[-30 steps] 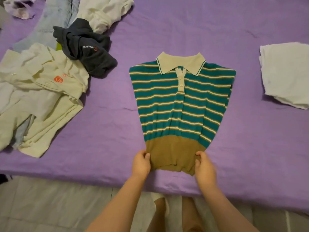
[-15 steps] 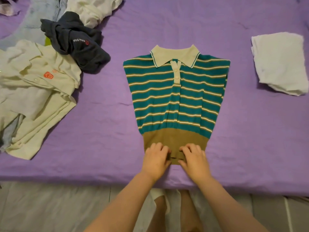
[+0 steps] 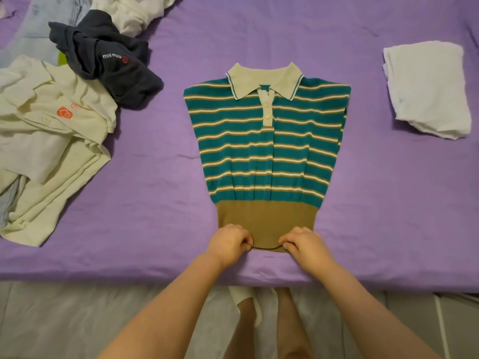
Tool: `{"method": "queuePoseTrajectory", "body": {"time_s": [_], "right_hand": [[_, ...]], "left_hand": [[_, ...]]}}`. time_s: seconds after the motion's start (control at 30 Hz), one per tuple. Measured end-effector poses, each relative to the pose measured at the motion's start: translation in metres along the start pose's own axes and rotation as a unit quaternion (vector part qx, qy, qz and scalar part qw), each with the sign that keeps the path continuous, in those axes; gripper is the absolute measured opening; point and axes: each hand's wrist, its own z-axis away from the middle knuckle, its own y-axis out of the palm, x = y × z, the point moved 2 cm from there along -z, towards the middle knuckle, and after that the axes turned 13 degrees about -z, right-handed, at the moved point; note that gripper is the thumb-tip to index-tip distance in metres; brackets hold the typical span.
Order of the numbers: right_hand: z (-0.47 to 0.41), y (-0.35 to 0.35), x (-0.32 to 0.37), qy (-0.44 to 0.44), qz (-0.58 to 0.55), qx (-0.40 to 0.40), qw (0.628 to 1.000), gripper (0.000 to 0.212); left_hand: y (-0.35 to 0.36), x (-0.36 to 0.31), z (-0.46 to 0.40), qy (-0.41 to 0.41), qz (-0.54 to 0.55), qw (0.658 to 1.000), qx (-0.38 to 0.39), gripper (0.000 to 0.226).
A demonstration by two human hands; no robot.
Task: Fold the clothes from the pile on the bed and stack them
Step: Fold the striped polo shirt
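Observation:
A teal striped polo shirt [image 3: 264, 151] with a cream collar and a brown hem band lies flat, front up, in the middle of the purple bed [image 3: 160, 203], its sleeves tucked under. My left hand [image 3: 229, 243] pinches the left part of the brown hem with curled fingers. My right hand [image 3: 302, 243] pinches the right part of the hem the same way. A folded white garment [image 3: 427, 89] lies at the right of the bed. The unfolded pile sits at the left.
At the left lie a cream shirt with an orange logo [image 3: 51, 141], a crumpled dark navy garment [image 3: 108, 63], a white garment [image 3: 134, 14] and light blue jeans [image 3: 44, 29]. The bed's near edge runs just below my hands, with grey floor [image 3: 77, 320] beyond.
My hands went from the hem's outer corners to flat on its middle, then moved slightly apart and now pinch the hem edge. The shirt has stayed flat in place.

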Motion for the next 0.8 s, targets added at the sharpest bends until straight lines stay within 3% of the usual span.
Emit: {"method": "queuePoseTrajectory", "body": {"time_s": [0.2,0.27,0.37,0.43,0.47,0.6,0.7,0.8], "right_hand": [[0.006,0.008,0.005,-0.031,0.054,-0.062,0.996,0.031],[0.005,0.009,0.007,-0.033,0.069,-0.061,0.995,0.035],[-0.003,0.004,0.012,-0.084,0.131,-0.085,0.984,0.024],[-0.009,-0.001,0.01,-0.09,0.112,-0.053,0.988,0.013],[-0.013,-0.004,0.006,-0.077,0.072,-0.026,0.994,0.018],[-0.023,-0.024,-0.002,-0.037,-0.095,0.031,0.994,0.013],[-0.033,-0.045,-0.001,0.02,-0.228,0.04,0.973,0.008],[-0.052,-0.07,0.005,0.027,-0.216,0.026,0.976,0.004]], "left_hand": [[0.004,-0.004,0.006,0.025,-0.142,0.988,-0.051,0.024],[0.008,-0.003,0.004,0.028,-0.159,0.985,-0.054,0.03],[0.006,0.0,-0.001,0.035,-0.167,0.984,-0.049,0.029],[0.004,0.0,-0.003,0.042,-0.173,0.983,-0.045,0.023],[0.004,0.001,-0.003,0.041,-0.166,0.984,-0.041,0.024],[-0.009,0.005,-0.005,0.013,-0.031,0.999,-0.038,0.019],[-0.028,0.008,-0.007,-0.053,0.092,0.993,-0.054,0.005],[-0.051,0.01,-0.018,-0.122,0.199,0.971,-0.059,0.009]]}}
